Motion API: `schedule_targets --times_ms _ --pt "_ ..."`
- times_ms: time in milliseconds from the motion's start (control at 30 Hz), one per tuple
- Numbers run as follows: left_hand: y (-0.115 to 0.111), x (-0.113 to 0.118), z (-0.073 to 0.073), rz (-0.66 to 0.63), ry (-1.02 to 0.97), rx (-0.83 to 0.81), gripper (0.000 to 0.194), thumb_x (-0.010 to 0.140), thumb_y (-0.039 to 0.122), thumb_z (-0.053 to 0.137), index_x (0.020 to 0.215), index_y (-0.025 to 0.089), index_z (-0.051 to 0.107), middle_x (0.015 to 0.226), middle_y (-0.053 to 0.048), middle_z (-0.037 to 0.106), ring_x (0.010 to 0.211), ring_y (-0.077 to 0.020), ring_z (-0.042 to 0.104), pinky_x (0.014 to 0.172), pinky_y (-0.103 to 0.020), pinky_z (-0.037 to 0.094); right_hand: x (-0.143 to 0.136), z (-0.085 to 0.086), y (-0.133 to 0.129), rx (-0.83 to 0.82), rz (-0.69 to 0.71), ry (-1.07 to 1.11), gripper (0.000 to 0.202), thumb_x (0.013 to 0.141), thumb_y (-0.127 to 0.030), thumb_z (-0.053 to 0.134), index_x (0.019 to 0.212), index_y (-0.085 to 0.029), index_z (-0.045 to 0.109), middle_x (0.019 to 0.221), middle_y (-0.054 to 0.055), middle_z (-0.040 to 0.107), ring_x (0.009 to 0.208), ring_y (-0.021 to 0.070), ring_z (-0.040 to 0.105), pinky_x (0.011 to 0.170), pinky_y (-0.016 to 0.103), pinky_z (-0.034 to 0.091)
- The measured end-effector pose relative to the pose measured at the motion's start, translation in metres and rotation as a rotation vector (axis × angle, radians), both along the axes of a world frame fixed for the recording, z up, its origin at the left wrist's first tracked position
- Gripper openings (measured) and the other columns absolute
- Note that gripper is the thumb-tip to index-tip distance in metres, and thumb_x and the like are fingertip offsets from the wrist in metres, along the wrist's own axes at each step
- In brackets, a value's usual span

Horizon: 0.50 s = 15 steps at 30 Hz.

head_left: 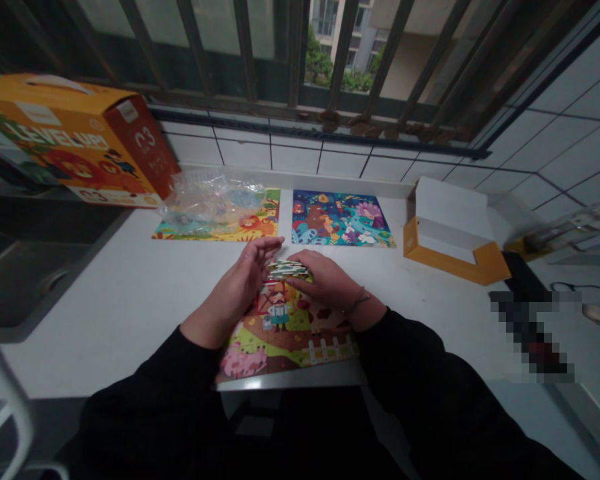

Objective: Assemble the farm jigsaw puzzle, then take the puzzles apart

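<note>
A stack of puzzle pieces [288,269], seen edge-on, is between my two hands above the farm picture puzzle [300,333]. My right hand [325,280] grips the stack from the right, its thumb along the near side. At the stack's left end, my left hand [245,280] is turned on edge with fingers stretched out; whether its palm presses on the pieces is hard to see. The farm puzzle shows a farmer, a pink pig and a white fence, and lies at the counter's front edge. My hands and forearms hide parts of it.
Behind my hands lie a blue forest puzzle [344,219] and a yellow lion puzzle [257,227], partly under clear plastic wrapping [205,200]. An orange carton [75,143] stands back left, beside a dark sink [25,280]. An opened orange-and-white box [450,250] sits right. Window bars rise behind.
</note>
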<state>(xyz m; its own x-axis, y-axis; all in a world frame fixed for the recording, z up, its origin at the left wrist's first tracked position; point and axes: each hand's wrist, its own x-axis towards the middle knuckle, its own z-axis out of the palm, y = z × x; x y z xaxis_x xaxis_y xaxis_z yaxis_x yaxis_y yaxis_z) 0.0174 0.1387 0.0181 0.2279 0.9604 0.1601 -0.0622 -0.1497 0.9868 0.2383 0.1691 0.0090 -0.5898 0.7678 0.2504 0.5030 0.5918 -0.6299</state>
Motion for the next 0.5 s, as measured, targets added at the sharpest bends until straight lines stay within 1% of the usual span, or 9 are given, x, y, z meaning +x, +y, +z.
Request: schedule_targets --times_ms 67,100,167,267,333,367,433,467,500 --pt "0.003 -0.002 0.002 0.060 -0.042 0.011 0.068 0.108 0.078 0.027 0.139 0.027 0.060 0.163 -0.013 0.059 0.153 -0.0269 0.054 0.123 -0.048 0.049 0.000 0.000 0.000 0.001 0.017 -0.011 0.028 0.099 -0.032 0.078 0.123 -0.020 0.071 0.121 0.010 0.075 0.114 0.0267 0.067 0.104 0.042 0.052" --pt "0.005 -0.003 0.004 0.121 -0.058 0.028 0.066 0.108 0.077 0.029 0.135 0.027 0.061 0.159 -0.013 0.062 0.151 -0.0267 0.056 0.122 -0.048 0.049 0.000 0.000 0.000 0.003 0.025 -0.016 0.027 0.099 -0.031 0.078 0.123 -0.020 0.072 0.121 0.011 0.075 0.114 0.0267 0.067 0.104 0.042 0.052" --pt "0.009 -0.009 0.008 0.303 -0.047 0.085 0.058 0.109 0.073 0.035 0.126 0.026 0.065 0.149 -0.012 0.069 0.143 -0.0265 0.062 0.119 -0.048 0.050 0.001 0.001 0.000 0.012 0.012 -0.009 0.026 0.100 -0.032 0.077 0.122 -0.019 0.072 0.122 0.012 0.075 0.115 0.0270 0.068 0.105 0.042 0.052" --pt "0.010 -0.027 0.020 0.601 0.116 0.137 0.044 0.109 0.063 0.048 0.116 0.025 0.069 0.133 -0.009 0.076 0.127 -0.0258 0.070 0.108 -0.044 0.056 0.006 0.003 0.002 0.029 -0.117 0.074 0.033 0.101 -0.040 0.075 0.127 -0.020 0.071 0.126 0.012 0.075 0.118 0.0284 0.068 0.106 0.043 0.052" --pt "0.004 -0.046 0.030 0.702 0.287 0.109 0.038 0.106 0.057 0.054 0.111 0.025 0.072 0.123 -0.008 0.078 0.115 -0.0259 0.072 0.100 -0.042 0.058 0.009 0.004 0.003 0.016 -0.246 0.156 0.038 0.101 -0.045 0.072 0.130 -0.021 0.070 0.127 0.013 0.076 0.116 0.0293 0.069 0.104 0.044 0.054" --pt "-0.001 -0.057 0.034 0.697 0.388 0.089 0.037 0.105 0.056 0.055 0.106 0.024 0.074 0.116 -0.007 0.079 0.108 -0.0263 0.073 0.098 -0.043 0.059 0.011 0.005 0.004 0.000 -0.316 0.199 0.041 0.100 -0.047 0.072 0.131 -0.021 0.070 0.127 0.013 0.076 0.113 0.0296 0.070 0.102 0.045 0.055" --pt "-0.014 -0.078 0.037 0.500 0.711 0.068 0.040 0.100 0.062 0.061 0.105 0.026 0.078 0.107 -0.006 0.080 0.098 -0.0288 0.073 0.094 -0.045 0.059 0.013 0.005 0.006 -0.040 -0.432 0.277 0.044 0.099 -0.051 0.072 0.130 -0.021 0.070 0.124 0.013 0.077 0.107 0.0296 0.072 0.098 0.045 0.057" --pt "-0.021 -0.087 0.035 0.423 0.826 0.090 0.041 0.096 0.066 0.066 0.106 0.028 0.080 0.108 -0.007 0.080 0.095 -0.0302 0.072 0.092 -0.046 0.059 0.014 0.005 0.007 -0.056 -0.469 0.311 0.045 0.098 -0.053 0.072 0.130 -0.021 0.070 0.122 0.012 0.078 0.104 0.0295 0.072 0.096 0.046 0.058" --pt "-0.028 -0.095 0.031 0.349 0.900 0.139 0.044 0.090 0.068 0.072 0.108 0.029 0.080 0.112 -0.009 0.079 0.098 -0.0323 0.072 0.093 -0.048 0.059 0.015 0.005 0.008 -0.068 -0.491 0.337 0.045 0.098 -0.053 0.072 0.129 -0.021 0.071 0.120 0.012 0.079 0.102 0.0293 0.072 0.095 0.045 0.058"
